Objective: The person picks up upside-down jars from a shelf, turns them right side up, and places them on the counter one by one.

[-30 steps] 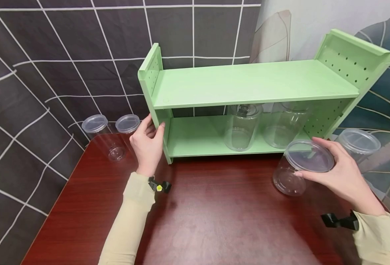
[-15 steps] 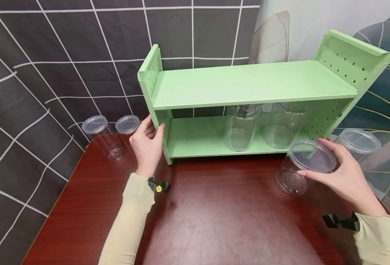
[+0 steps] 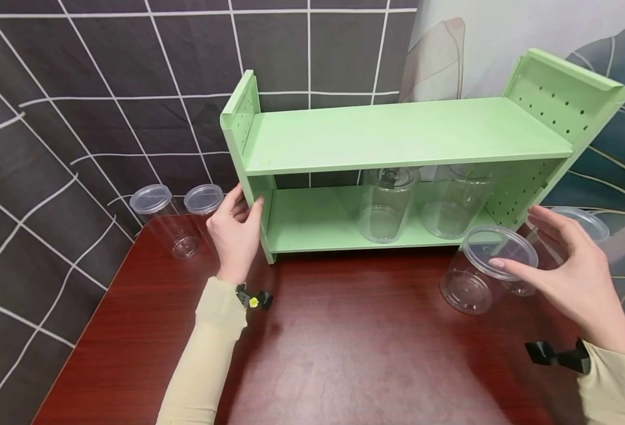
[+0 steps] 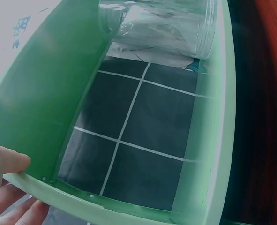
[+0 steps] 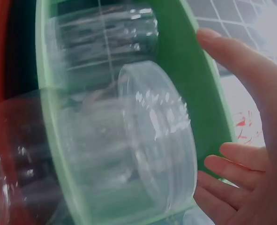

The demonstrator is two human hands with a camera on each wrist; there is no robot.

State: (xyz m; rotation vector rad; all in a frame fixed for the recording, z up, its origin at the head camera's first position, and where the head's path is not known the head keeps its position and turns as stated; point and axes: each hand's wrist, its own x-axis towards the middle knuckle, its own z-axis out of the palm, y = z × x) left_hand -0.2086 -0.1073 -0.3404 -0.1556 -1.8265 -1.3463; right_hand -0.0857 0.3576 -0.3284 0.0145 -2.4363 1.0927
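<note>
A light green two-tier shelf [image 3: 408, 133] stands on the dark red table [image 3: 344, 342]. My left hand [image 3: 235, 236] grips its left side panel, thumb in front and fingers behind, as the left wrist view also shows. A clear plastic jar [image 3: 468, 292] with a translucent lid [image 5: 161, 136] stands upright in front of the shelf's right end. Around it my right hand [image 3: 583, 274] is spread, thumb overlapping the lid in the head view; the right wrist view shows the fingers apart from it. Two clear jars, one [image 3: 383, 215] left of the other [image 3: 450, 209], stand on the lower tier.
Another lidded jar [image 3: 591, 221] stands behind my right hand, partly hidden by it. Left of the shelf are two more lidded jars, one [image 3: 151, 199] near the table's left edge and one [image 3: 203, 199] beside my left hand. A dark gridded wall covering [image 3: 131, 124] rises behind.
My right hand has let go of the lidded jar and moved a little to the right, fingers spreading. The jar shifted slightly right earlier and now stays put. My left hand has not moved.
</note>
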